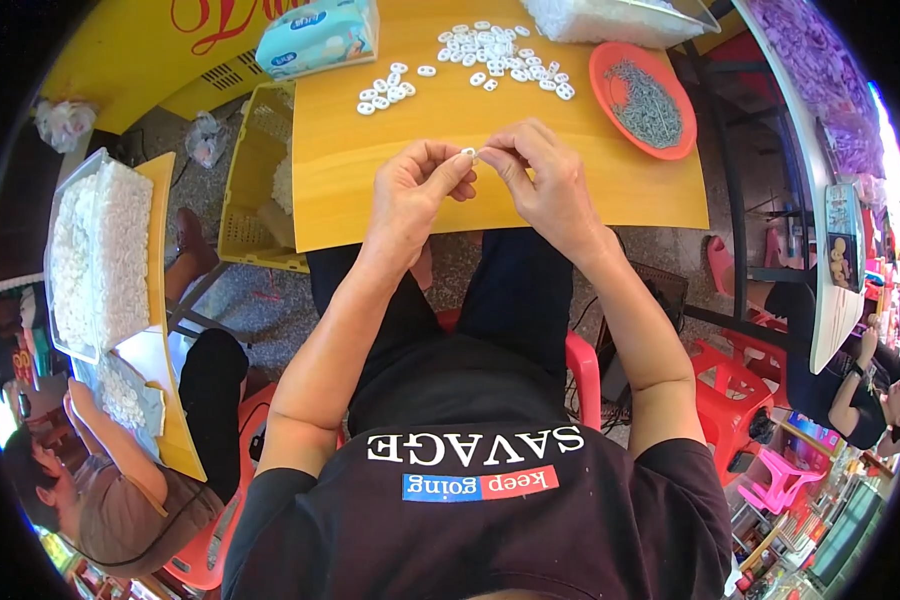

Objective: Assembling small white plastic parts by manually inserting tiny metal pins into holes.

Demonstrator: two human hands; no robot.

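Over the near part of the yellow table, my two hands meet fingertip to fingertip. Thumb and finger of my left hand pinch a small white plastic piece. My right hand is closed in a pinch right beside that piece; whatever it grips is too small to make out. Beyond my hands lies a small group of white oval two-holed pieces, with a larger scatter of the same pieces farther back. An orange-red plate at the right holds a heap of thin grey metal screws or nails.
A blue tissue pack and a clear tray of white pieces stand at the table's far edge. Left of the table is a yellow crate. A person sits farther left by a white-filled tub. Red plastic chairs stand right.
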